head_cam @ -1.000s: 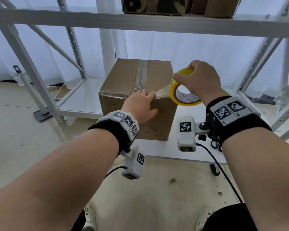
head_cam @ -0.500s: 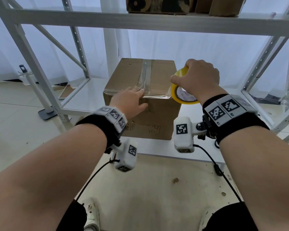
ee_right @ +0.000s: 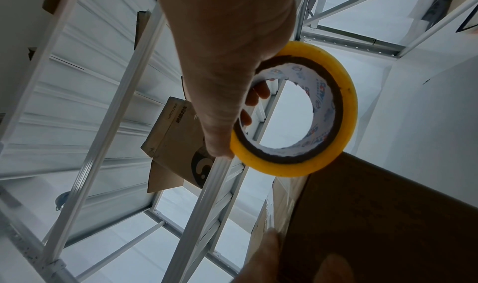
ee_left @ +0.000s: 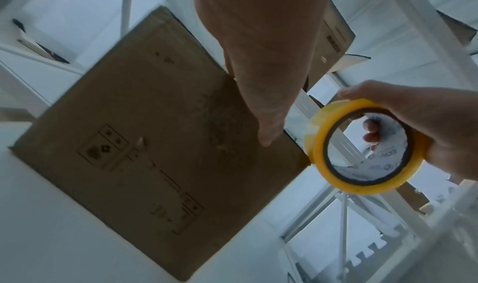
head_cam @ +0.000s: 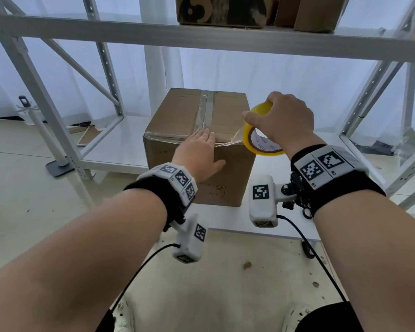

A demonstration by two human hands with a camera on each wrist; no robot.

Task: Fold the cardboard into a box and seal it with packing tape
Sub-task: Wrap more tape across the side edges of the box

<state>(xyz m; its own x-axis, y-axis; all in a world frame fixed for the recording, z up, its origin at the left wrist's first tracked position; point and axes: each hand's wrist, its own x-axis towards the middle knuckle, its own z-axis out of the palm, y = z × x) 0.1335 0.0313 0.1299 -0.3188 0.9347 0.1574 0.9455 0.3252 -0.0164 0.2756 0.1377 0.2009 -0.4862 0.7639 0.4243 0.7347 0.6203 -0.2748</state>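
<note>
A closed brown cardboard box (head_cam: 182, 116) stands on the white lower shelf (head_cam: 120, 149), with clear tape along its top seam and across its near top edge. My left hand (head_cam: 199, 149) lies flat over that near edge, fingers straight, pressing the tape onto the box (ee_left: 145, 144). My right hand (head_cam: 283, 118) grips a yellow roll of packing tape (head_cam: 252, 133) just off the box's right top corner, fingers through the core. A stretch of clear tape (head_cam: 235, 136) runs from the roll (ee_right: 294, 111) to the box edge.
The grey metal shelving frame (head_cam: 201, 37) crosses overhead, with other cardboard boxes (head_cam: 225, 10) on the upper shelf. Slanted frame posts (head_cam: 41, 97) stand at left and right. A flat cardboard piece (head_cam: 86, 137) lies on the floor behind at left.
The roll went in close to the box's right corner, shortening the free tape. My left hand slid left along the near edge and came back toward the middle.
</note>
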